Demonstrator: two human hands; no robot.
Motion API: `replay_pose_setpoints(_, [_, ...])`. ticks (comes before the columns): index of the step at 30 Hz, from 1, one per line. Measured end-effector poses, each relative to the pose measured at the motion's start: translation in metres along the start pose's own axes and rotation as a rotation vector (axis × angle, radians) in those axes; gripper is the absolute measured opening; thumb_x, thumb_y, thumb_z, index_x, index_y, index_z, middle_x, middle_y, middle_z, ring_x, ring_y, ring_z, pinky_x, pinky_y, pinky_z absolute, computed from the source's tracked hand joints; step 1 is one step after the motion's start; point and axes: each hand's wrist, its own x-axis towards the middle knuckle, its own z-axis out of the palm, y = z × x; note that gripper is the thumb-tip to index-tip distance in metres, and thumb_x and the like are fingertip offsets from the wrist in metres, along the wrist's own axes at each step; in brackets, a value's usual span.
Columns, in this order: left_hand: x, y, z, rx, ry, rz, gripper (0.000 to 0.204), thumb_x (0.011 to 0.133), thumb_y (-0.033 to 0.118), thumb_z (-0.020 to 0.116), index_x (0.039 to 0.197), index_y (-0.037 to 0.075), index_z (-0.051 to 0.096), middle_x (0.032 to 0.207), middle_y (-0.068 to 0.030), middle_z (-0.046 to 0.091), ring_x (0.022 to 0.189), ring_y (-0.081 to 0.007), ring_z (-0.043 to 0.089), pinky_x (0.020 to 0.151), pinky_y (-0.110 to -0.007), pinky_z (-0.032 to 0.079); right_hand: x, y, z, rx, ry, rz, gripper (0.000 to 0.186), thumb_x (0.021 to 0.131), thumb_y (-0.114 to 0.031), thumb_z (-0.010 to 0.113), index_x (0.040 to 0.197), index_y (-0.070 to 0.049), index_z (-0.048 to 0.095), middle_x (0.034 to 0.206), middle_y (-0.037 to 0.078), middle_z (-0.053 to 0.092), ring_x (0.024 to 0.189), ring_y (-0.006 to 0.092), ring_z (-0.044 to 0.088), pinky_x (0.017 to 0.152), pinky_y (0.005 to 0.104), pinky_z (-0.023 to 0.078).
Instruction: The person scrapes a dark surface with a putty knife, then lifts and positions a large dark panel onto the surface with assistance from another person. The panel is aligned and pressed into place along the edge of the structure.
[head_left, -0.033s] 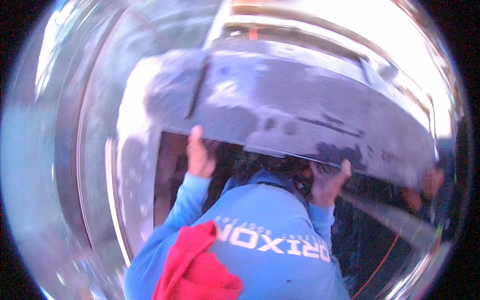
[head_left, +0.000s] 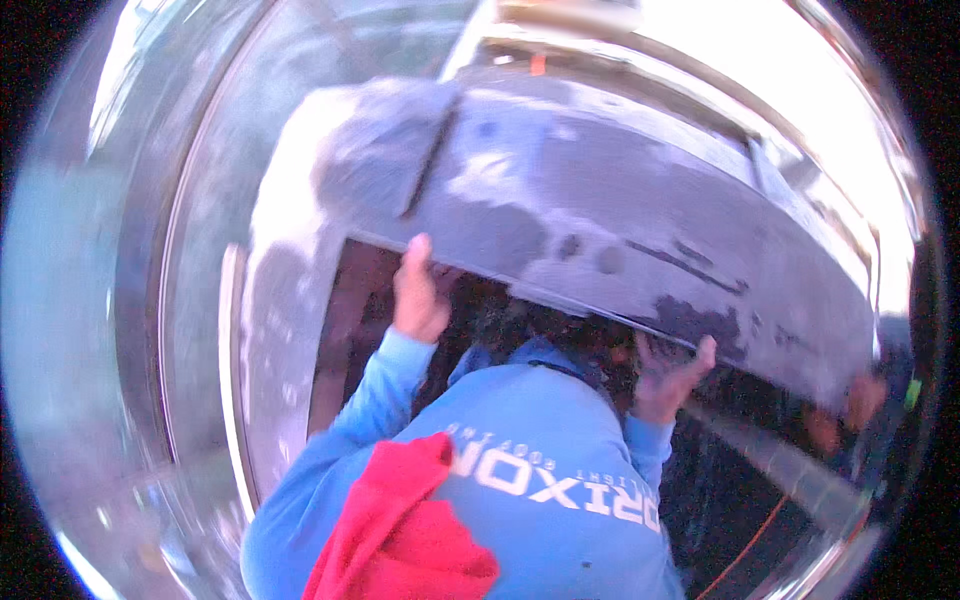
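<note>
My left hand (head_left: 422,295) grips the lower edge of a large grey, patchy panel (head_left: 525,170), fingers partly hidden beneath it. My right hand (head_left: 665,380) holds the same edge further right, partly in shadow under it. I am in blue sleeves, and my blue, printed top (head_left: 560,420) fills the lower middle, with a red cloth (head_left: 390,530) draped on it at the left. A dark space shows below the panel's edge, between my hands.
A pale, streaked surface with rails (head_left: 175,300) runs along the left. Behind the panel are pale bars and a small orange item (head_left: 538,64). At right lie an orange cord (head_left: 745,540) on a dark surface and a blurred skin-coloured shape (head_left: 865,400) I cannot make out.
The panel has shifted right and tilts down more to the right. My left hand has moved up and right with it, my right hand slightly right and down.
</note>
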Motion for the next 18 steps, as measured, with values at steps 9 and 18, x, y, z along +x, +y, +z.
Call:
replay_pose_setpoints(9, [0.003, -0.011, -0.008, -0.105, 0.060, -0.049, 0.055, 0.088, 0.042, 0.070, 0.124, 0.004, 0.053, 0.116, -0.0054, 0.060, 0.105, -0.0179, 0.056, 0.090, -0.038, 0.045, 0.018, 0.009, -0.013, 0.014, 0.017, 0.055, 0.068, 0.090, -0.063, 0.049, 0.136, -0.013, 0.052, 0.138, 0.009, 0.054, 0.128, 0.0303, 0.048, 0.106, 0.0580, 0.036])
replay_pose_setpoints(18, [0.015, -0.017, -0.010, -0.102, 0.047, -0.030, 0.046, 0.097, 0.039, 0.058, 0.122, 0.001, 0.058, 0.118, -0.0088, 0.065, 0.108, -0.0215, 0.062, 0.097, -0.037, 0.046, 0.027, 0.011, -0.016, 0.023, -0.025, 0.057, 0.069, 0.090, -0.063, 0.051, 0.139, -0.014, 0.050, 0.141, 0.009, 0.052, 0.129, 0.0321, 0.046, 0.106, 0.0606, 0.034])
